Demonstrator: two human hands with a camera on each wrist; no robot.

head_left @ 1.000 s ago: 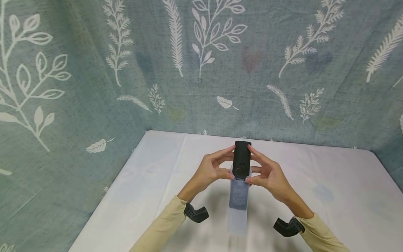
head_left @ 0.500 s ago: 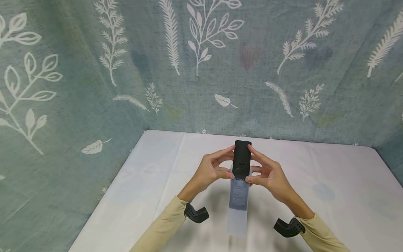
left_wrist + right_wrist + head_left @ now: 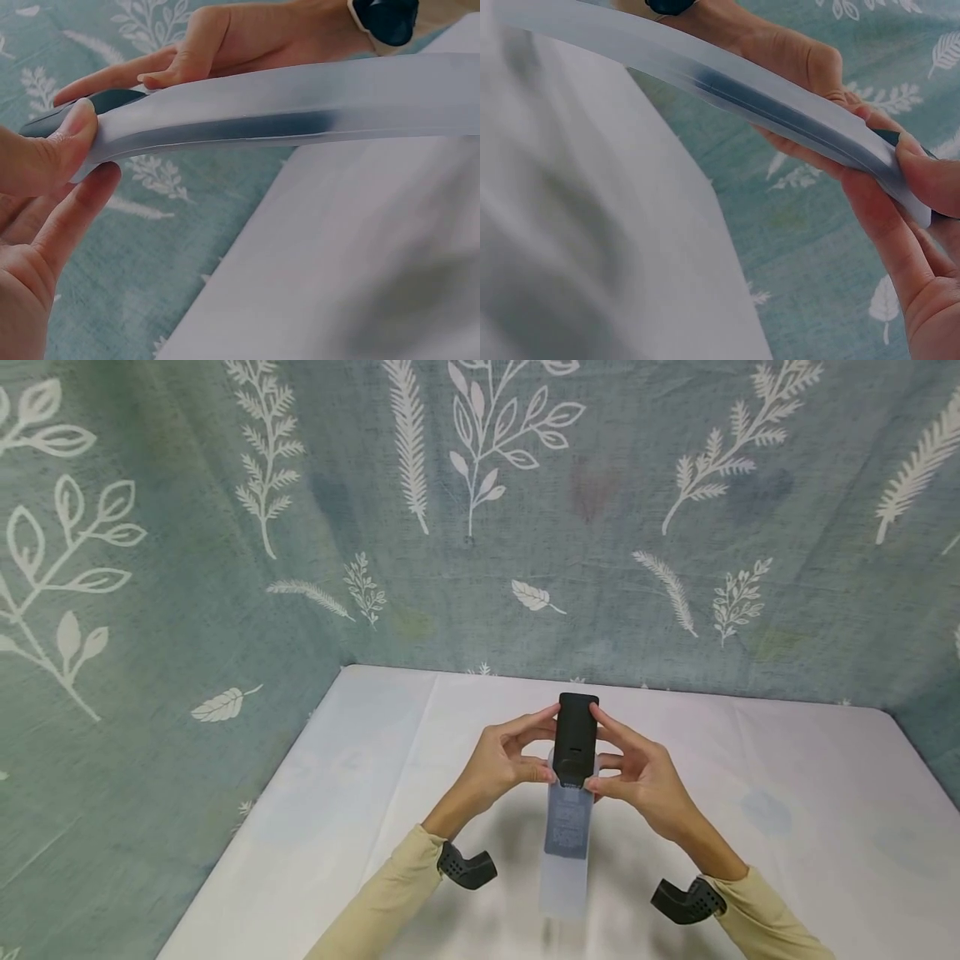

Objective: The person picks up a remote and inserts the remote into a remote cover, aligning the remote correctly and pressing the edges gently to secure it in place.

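Note:
A black, narrow device (image 3: pixel 576 727) with rounded corners sticks out of the top of a long, translucent plastic sleeve (image 3: pixel 562 889). Through the plastic, the device's lower part shows as a dark, printed area. At the left edge of the sleeve's mouth, my left hand (image 3: pixel 495 760) pinches with the thumb above and a finger below, its index fingertip near the device's top corner. My right hand (image 3: pixel 641 768) mirrors this on the other side. In the left wrist view the sleeve (image 3: pixel 375 90) curves slightly, and the right wrist view shows the sleeve (image 3: pixel 780 97) above the table.
A white-covered table (image 3: pixel 750 827) lies under the hands, with a soft shadow below them. Green-blue curtains (image 3: pixel 600 510) with white leaf patterns hang behind it and along the left side. Black wrist mounts (image 3: pixel 467 868) jut inward from both sleeved forearms.
The background has shifted slightly in the head view, mostly within the first half second. Both hands keep the same hold on the sleeve, and the device sticks out by about the same amount.

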